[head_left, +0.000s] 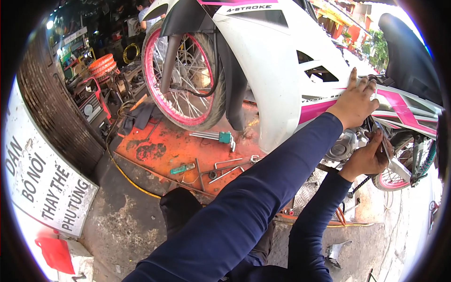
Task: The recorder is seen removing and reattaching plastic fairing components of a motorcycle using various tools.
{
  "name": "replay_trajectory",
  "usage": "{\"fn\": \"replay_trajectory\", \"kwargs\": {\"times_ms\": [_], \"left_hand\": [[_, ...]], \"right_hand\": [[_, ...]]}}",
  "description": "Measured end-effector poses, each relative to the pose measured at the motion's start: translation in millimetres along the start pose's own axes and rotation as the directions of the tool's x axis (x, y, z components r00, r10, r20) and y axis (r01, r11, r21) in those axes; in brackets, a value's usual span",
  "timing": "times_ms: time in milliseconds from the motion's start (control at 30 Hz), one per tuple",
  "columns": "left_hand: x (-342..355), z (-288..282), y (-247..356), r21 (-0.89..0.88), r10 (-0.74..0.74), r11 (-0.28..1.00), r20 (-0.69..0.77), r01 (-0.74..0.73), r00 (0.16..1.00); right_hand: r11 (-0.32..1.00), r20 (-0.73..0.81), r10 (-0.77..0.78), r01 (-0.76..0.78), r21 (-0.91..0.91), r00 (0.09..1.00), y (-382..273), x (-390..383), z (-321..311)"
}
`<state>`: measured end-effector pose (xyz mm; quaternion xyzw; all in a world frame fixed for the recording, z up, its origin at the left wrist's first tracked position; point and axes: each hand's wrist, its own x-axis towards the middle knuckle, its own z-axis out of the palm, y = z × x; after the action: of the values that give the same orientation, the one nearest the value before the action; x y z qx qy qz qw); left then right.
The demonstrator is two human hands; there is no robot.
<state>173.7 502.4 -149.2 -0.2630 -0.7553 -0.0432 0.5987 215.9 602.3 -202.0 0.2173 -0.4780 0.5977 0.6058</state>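
My left hand (354, 102) lies with its fingers spread on the side panel of a white and pink motorbike (277, 61), just below the seat (408, 58). Lower down, beside the engine (345, 144), my right hand (369, 157) is closed with its fingers curled. A grey metal piece shows at its fingertips, too partly hidden to name. Both forearms wear dark blue sleeves, and the left one crosses in front of the bike's lower body.
The front wheel (185, 113) with its pink rim stands over an orange work platform (136, 141). A green-holder hex key set (221, 137), a green-handled tool (182, 168) and several wrenches lie there. A sign board (42, 169) stands left. A person (148, 16) is in the background.
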Motion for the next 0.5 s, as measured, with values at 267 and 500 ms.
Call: {"fn": "replay_trajectory", "kwargs": {"times_ms": [267,500], "left_hand": [[0.5,-0.2,1.2,-0.033,-0.016,0.999,0.029,0.017,0.999],[0.9,-0.4,1.6,-0.01,-0.007,1.0,0.024,0.007,1.0]], "right_hand": [[0.998,-0.006,-0.018,0.018,0.062,1.0,5.7,-1.7,0.1],[0.992,0.033,-0.021,0.016,0.125,0.999,2.9,-1.7,0.8]]}}
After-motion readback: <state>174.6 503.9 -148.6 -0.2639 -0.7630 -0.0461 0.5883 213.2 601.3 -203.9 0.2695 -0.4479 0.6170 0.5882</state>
